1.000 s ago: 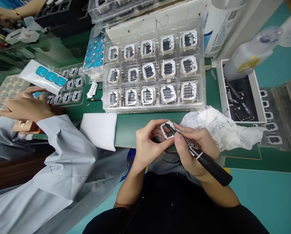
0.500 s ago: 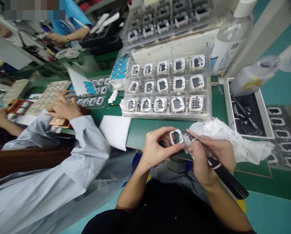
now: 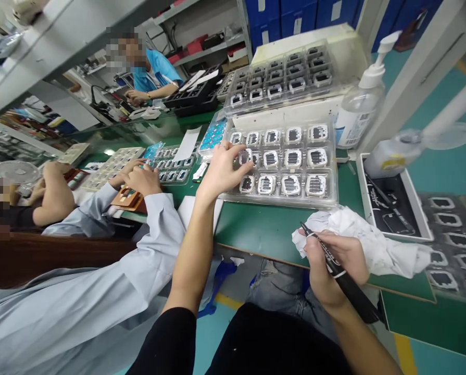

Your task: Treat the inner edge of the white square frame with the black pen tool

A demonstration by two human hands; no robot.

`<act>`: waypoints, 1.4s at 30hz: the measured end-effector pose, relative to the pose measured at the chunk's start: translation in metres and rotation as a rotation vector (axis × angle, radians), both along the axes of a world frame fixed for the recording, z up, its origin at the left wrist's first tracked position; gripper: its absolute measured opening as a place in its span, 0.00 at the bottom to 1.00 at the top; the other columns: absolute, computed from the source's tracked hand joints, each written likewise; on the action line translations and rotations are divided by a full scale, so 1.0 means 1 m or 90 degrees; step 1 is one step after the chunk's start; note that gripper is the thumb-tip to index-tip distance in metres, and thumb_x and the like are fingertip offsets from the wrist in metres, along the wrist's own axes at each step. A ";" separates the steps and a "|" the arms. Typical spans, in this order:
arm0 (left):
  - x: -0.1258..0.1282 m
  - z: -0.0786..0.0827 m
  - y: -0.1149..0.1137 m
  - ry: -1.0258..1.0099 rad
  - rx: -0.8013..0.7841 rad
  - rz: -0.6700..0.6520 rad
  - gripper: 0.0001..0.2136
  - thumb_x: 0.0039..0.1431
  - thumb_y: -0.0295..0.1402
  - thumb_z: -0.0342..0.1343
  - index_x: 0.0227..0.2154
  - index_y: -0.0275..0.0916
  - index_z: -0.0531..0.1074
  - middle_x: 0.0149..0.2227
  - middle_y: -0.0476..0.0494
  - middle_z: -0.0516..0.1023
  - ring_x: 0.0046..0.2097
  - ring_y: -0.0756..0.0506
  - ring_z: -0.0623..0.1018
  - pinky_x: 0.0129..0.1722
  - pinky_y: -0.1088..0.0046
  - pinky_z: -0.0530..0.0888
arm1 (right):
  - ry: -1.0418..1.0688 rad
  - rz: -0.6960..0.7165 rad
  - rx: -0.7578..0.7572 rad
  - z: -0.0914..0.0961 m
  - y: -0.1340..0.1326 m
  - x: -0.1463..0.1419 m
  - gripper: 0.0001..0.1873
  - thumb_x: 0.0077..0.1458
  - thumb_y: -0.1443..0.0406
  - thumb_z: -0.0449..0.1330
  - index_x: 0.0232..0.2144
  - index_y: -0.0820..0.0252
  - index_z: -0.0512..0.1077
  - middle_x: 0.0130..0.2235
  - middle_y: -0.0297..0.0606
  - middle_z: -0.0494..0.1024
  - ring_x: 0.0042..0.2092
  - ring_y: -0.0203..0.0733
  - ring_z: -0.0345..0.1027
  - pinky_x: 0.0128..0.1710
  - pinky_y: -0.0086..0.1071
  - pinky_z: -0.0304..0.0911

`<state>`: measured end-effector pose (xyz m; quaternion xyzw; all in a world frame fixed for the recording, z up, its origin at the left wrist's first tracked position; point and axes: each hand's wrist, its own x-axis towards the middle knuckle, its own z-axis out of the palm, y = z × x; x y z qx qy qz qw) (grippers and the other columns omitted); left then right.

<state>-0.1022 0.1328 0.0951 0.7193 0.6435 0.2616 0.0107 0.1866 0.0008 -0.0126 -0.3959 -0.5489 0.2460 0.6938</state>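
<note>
My left hand (image 3: 223, 169) reaches out over the left end of a clear plastic tray (image 3: 336, 174) that holds several white-framed dark parts. Its thumb and fingers are pinched round one of those parts (image 3: 245, 155) in the tray's middle row. My right hand (image 3: 332, 263) stays near the front edge of the green mat (image 3: 260, 232), closed round a black marker (image 3: 348, 284) with the tip pointing up and left. A crumpled white cloth (image 3: 377, 242) lies just right of that hand.
A co-worker's grey-sleeved arm (image 3: 139, 239) and hands (image 3: 139, 179) work over smaller trays on my left. A second filled tray (image 3: 283, 78) sits on a white box behind mine. A pump bottle (image 3: 360, 109), a white box of black parts (image 3: 392, 205) and loose frames (image 3: 451, 242) stand right.
My left hand has carried the white-framed part from in front of me out to the tray's left end. The marker has come away from the part and stays in my right hand.
</note>
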 end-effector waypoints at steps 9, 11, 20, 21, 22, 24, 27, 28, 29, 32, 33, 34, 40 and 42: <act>0.032 0.016 0.018 0.060 -0.052 -0.033 0.20 0.71 0.44 0.69 0.60 0.41 0.88 0.55 0.31 0.81 0.63 0.27 0.76 0.71 0.42 0.72 | -0.026 -0.013 0.006 -0.008 0.000 -0.001 0.09 0.69 0.66 0.75 0.48 0.55 0.81 0.42 0.37 0.90 0.41 0.45 0.91 0.41 0.34 0.85; 0.039 0.018 0.031 0.077 -0.091 -0.073 0.20 0.71 0.44 0.70 0.59 0.41 0.89 0.53 0.33 0.83 0.62 0.27 0.76 0.70 0.42 0.71 | -0.020 -0.025 0.008 -0.007 0.001 -0.001 0.09 0.69 0.66 0.76 0.48 0.56 0.82 0.41 0.37 0.90 0.39 0.45 0.90 0.39 0.33 0.85; 0.047 0.016 0.059 0.028 -0.057 -0.166 0.14 0.58 0.27 0.76 0.45 0.38 0.80 0.48 0.37 0.82 0.55 0.31 0.78 0.57 0.56 0.75 | -0.043 -0.066 0.004 -0.016 0.005 0.000 0.12 0.65 0.61 0.78 0.45 0.58 0.83 0.40 0.40 0.90 0.37 0.50 0.90 0.35 0.36 0.85; 0.051 0.014 0.057 0.024 -0.055 -0.180 0.12 0.60 0.23 0.72 0.43 0.39 0.79 0.46 0.39 0.82 0.52 0.33 0.79 0.55 0.58 0.74 | -0.041 -0.069 0.001 -0.017 0.005 0.001 0.12 0.65 0.61 0.79 0.45 0.58 0.83 0.40 0.40 0.90 0.38 0.50 0.91 0.36 0.37 0.85; 0.054 0.012 0.055 0.023 -0.057 -0.190 0.11 0.62 0.20 0.68 0.42 0.40 0.77 0.43 0.41 0.82 0.49 0.34 0.80 0.54 0.59 0.74 | -0.036 -0.071 0.000 -0.018 0.005 0.001 0.12 0.65 0.61 0.79 0.45 0.58 0.83 0.40 0.40 0.90 0.38 0.51 0.91 0.37 0.37 0.85; 0.059 0.008 0.051 0.017 -0.058 -0.194 0.10 0.64 0.17 0.63 0.40 0.41 0.76 0.39 0.43 0.81 0.46 0.36 0.81 0.51 0.60 0.73 | -0.028 -0.066 0.001 -0.019 0.004 0.001 0.12 0.65 0.62 0.79 0.45 0.58 0.83 0.40 0.40 0.90 0.39 0.51 0.91 0.37 0.37 0.84; 0.062 0.008 0.042 -0.053 -0.013 -0.172 0.09 0.67 0.21 0.64 0.41 0.42 0.74 0.39 0.44 0.81 0.47 0.36 0.83 0.52 0.59 0.75 | -0.009 -0.056 0.010 -0.019 0.004 0.001 0.12 0.63 0.64 0.80 0.46 0.58 0.84 0.41 0.38 0.91 0.39 0.50 0.91 0.38 0.36 0.84; 0.061 0.009 0.035 -0.104 0.011 -0.163 0.08 0.68 0.22 0.65 0.41 0.42 0.73 0.40 0.44 0.82 0.47 0.37 0.83 0.53 0.59 0.76 | -0.002 -0.054 0.014 -0.019 0.003 0.001 0.13 0.62 0.65 0.80 0.46 0.58 0.84 0.41 0.38 0.91 0.39 0.49 0.90 0.39 0.35 0.85; 0.061 0.010 0.026 -0.176 0.035 -0.161 0.08 0.69 0.23 0.65 0.42 0.42 0.73 0.41 0.45 0.83 0.46 0.39 0.84 0.53 0.59 0.77 | 0.002 -0.055 0.016 -0.019 0.003 0.001 0.13 0.62 0.65 0.80 0.46 0.58 0.84 0.41 0.38 0.91 0.39 0.49 0.90 0.39 0.36 0.85; 0.063 0.004 -0.017 -0.490 0.020 -0.203 0.12 0.69 0.29 0.68 0.50 0.44 0.72 0.41 0.48 0.85 0.42 0.42 0.88 0.47 0.60 0.84 | -0.004 -0.064 0.020 -0.018 0.002 0.001 0.13 0.62 0.64 0.81 0.45 0.57 0.84 0.40 0.38 0.91 0.37 0.51 0.90 0.39 0.39 0.86; 0.065 -0.002 -0.035 -0.591 -0.044 -0.226 0.18 0.67 0.33 0.72 0.53 0.45 0.71 0.39 0.49 0.85 0.40 0.42 0.90 0.43 0.62 0.85 | -0.007 -0.068 0.018 -0.017 0.002 0.001 0.13 0.62 0.63 0.81 0.45 0.57 0.84 0.40 0.38 0.91 0.37 0.52 0.90 0.39 0.40 0.86; 0.068 -0.010 -0.052 -0.675 -0.116 -0.227 0.24 0.63 0.37 0.77 0.54 0.46 0.69 0.37 0.51 0.86 0.37 0.41 0.91 0.39 0.65 0.85 | -0.009 -0.068 0.009 -0.016 0.001 0.002 0.13 0.63 0.61 0.80 0.44 0.57 0.83 0.39 0.39 0.91 0.37 0.52 0.89 0.38 0.41 0.87; 0.088 -0.070 -0.110 -0.882 -0.391 -0.144 0.36 0.47 0.49 0.88 0.50 0.41 0.74 0.34 0.48 0.86 0.31 0.45 0.88 0.27 0.76 0.76 | -0.079 0.032 -0.135 -0.013 0.001 0.019 0.15 0.67 0.54 0.77 0.40 0.58 0.84 0.38 0.43 0.91 0.35 0.53 0.89 0.38 0.42 0.89; 0.092 -0.076 -0.112 -0.901 -0.398 -0.124 0.36 0.45 0.48 0.89 0.50 0.38 0.79 0.37 0.47 0.86 0.33 0.46 0.87 0.30 0.75 0.76 | -0.098 0.046 -0.134 -0.015 0.002 0.025 0.15 0.67 0.53 0.78 0.39 0.58 0.85 0.38 0.44 0.91 0.35 0.53 0.90 0.37 0.40 0.89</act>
